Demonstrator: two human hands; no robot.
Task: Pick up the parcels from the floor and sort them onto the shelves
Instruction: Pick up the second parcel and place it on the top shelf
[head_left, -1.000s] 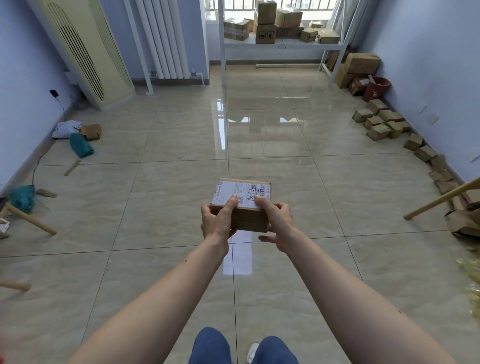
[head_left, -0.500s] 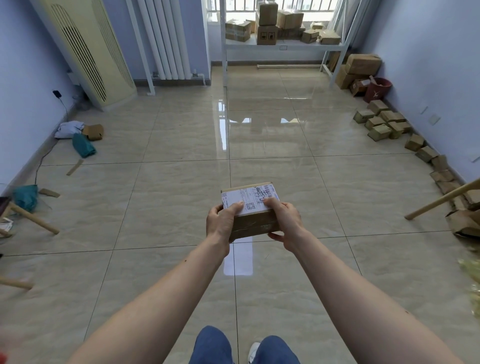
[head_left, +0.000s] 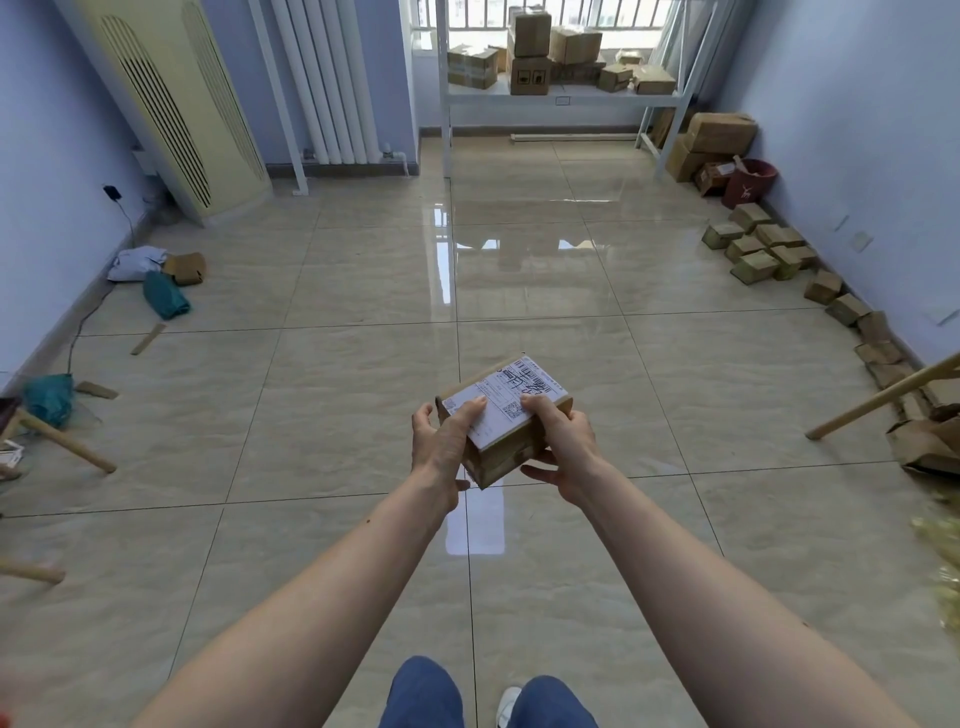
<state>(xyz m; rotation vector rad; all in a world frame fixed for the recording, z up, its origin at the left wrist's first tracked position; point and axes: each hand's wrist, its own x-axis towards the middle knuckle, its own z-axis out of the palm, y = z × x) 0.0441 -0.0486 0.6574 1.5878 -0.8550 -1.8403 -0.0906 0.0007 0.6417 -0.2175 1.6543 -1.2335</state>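
Note:
I hold a small brown cardboard parcel with a white shipping label on top, out in front of me above the tiled floor. My left hand grips its left side, thumb on the label. My right hand grips its right side and underside. The parcel is turned so one corner points toward me. A white metal shelf stands at the far wall under the window, with several cardboard boxes on it. More small parcels lie in a row on the floor along the right wall.
A cream air-conditioner tower and a white radiator stand at the back left. Bags and a small box lie by the left wall. Large boxes and a red bucket sit at the back right. A wooden stick leans in from the right.
Both hands have rotated the parcel counter-clockwise, so its label now sits diagonally with a corner toward me. The shelf appears slightly nearer.

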